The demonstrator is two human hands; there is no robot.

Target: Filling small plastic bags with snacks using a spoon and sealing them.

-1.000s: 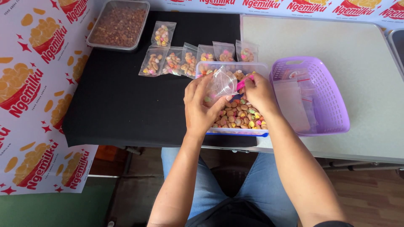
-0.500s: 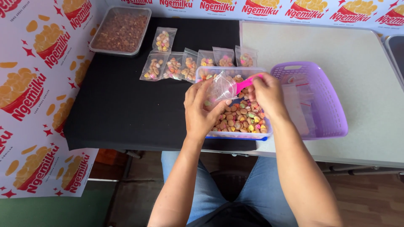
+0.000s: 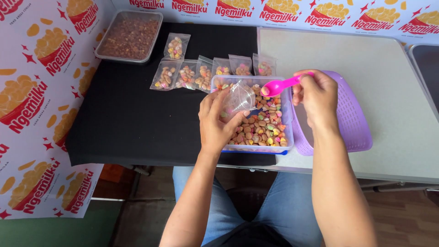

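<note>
Covering the left part of the worktop [image 3: 388, 73], a black cloth [image 3: 137, 114] carries a clear tub [image 3: 281, 147] of brown and coloured sweets, the landmark. Right of the tub, touching it, lies a purple basket [image 3: 354, 123]. Far beyond the tub's left side sits a tray of brown nuts [image 3: 129, 35]; just behind the tub runs a row of filled small bags [image 3: 201, 73]. Above the tub, the left hand [image 3: 218, 121] pinches an open clear bag [image 3: 240, 96], and the right hand [image 3: 315, 96] grips a pink spoon [image 3: 279, 86], its bowl next to the bag's mouth.
</note>
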